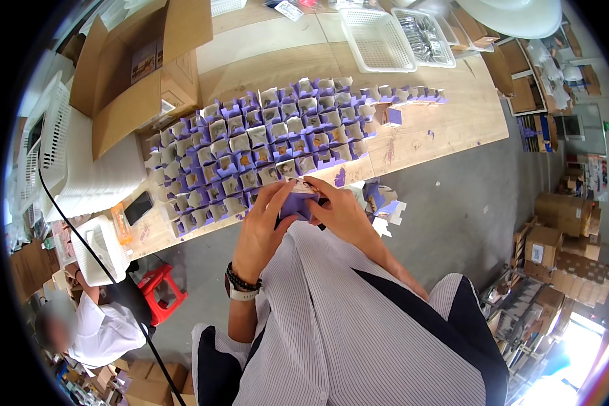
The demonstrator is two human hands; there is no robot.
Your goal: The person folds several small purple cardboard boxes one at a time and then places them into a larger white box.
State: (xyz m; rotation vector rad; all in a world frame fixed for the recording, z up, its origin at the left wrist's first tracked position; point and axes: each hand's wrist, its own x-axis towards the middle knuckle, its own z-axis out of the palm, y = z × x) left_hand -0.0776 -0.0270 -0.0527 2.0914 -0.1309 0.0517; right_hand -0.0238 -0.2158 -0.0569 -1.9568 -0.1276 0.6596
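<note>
Close to my body, at the table's near edge, both hands hold a small purple cardboard box (296,205). My left hand (258,220) wraps its left side, thumb toward me. Fingers of my right hand (342,211) grip its right side and upper edge. A pale printed face shows at the top of the box; the rest is partly covered by my fingers. Just beyond stand rows of open purple boxes (250,139) with raised flaps, packed side by side. Small items show in some of them, too small to name.
A large open carton (176,81) stands at the left, beside white plastic baskets (47,135) and a phone (139,208). More white baskets (379,40) sit at the far edge. Torn purple card (384,203) lies right of my hands. A seated person (111,328) is at lower left near a red stool (162,294).
</note>
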